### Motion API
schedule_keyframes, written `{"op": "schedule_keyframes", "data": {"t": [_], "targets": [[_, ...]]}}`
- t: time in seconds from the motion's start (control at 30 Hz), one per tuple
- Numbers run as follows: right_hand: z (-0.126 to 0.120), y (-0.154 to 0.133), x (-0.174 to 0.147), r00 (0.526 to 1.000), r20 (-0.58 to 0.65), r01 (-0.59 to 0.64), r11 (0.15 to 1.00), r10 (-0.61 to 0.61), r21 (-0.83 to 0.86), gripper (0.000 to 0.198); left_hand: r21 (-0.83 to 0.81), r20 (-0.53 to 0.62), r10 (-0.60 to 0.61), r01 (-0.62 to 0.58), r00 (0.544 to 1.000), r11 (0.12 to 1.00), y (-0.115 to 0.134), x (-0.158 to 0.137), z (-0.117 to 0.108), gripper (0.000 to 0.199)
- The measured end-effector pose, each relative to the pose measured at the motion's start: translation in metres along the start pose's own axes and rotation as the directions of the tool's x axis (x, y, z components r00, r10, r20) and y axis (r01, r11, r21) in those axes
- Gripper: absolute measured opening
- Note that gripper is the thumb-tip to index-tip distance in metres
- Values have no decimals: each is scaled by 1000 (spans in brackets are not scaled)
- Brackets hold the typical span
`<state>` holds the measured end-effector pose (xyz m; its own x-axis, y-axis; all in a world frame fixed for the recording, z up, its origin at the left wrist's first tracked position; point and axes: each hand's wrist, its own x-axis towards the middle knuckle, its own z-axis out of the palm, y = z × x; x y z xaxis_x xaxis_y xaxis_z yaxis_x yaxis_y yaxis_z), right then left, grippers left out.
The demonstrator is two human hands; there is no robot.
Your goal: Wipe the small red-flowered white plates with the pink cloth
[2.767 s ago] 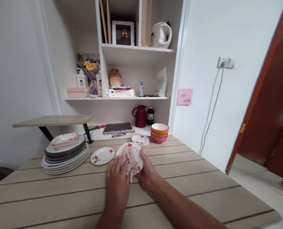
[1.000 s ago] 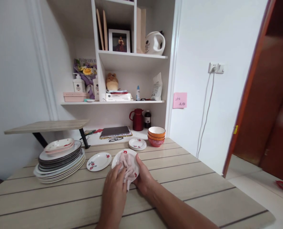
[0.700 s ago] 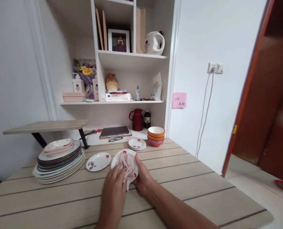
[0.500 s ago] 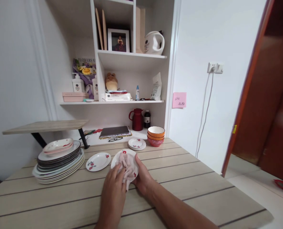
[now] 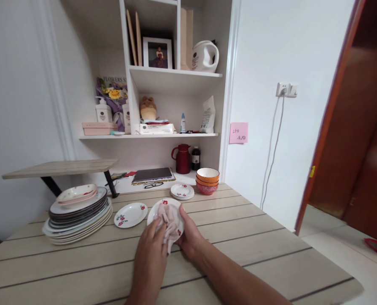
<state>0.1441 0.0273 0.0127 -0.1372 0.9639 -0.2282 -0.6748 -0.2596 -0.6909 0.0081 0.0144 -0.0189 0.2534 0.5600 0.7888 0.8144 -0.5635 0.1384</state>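
Note:
My right hand point(image 5: 191, 235) grips the right edge of a small white plate point(image 5: 154, 210) with red flowers, its thumb along the rim. The plate is tilted towards me above the table. A crumpled pale pink cloth point(image 5: 168, 222) lies against its face, and my left hand point(image 5: 152, 241) is closed on the cloth, pressing it to the plate. Part of the fingers of both hands is hidden. Just left of them a similar flowered plate point(image 5: 131, 215) lies flat on the table. Behind it, a short stack of smaller flowered plates point(image 5: 182, 191) stands beside stacked orange and red bowls point(image 5: 207, 182).
A tall stack of plates point(image 5: 77, 220) stands at the left, near a raised wooden stand point(image 5: 61, 167). At the back are a laptop point(image 5: 152, 174), a red jug point(image 5: 183, 159) and a dark bottle point(image 5: 195, 158). The striped table point(image 5: 239, 237) ends at the right.
Almost nothing differs. Both hands keep their hold on the plate and cloth, and the view has shifted very slightly.

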Motion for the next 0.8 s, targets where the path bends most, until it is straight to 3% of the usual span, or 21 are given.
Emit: {"op": "schedule_keyframes", "data": {"t": [0.5,0.8], "targets": [[3,2,1,1000,10,-9,998,9,-56,57,-16,-24,52,-52,998,999,-5,-2,3,38],[6,4,-3,995,94,-14,997,21,-82,60,-1,-33,85,-85,996,996,-5,2,0,35]]}}
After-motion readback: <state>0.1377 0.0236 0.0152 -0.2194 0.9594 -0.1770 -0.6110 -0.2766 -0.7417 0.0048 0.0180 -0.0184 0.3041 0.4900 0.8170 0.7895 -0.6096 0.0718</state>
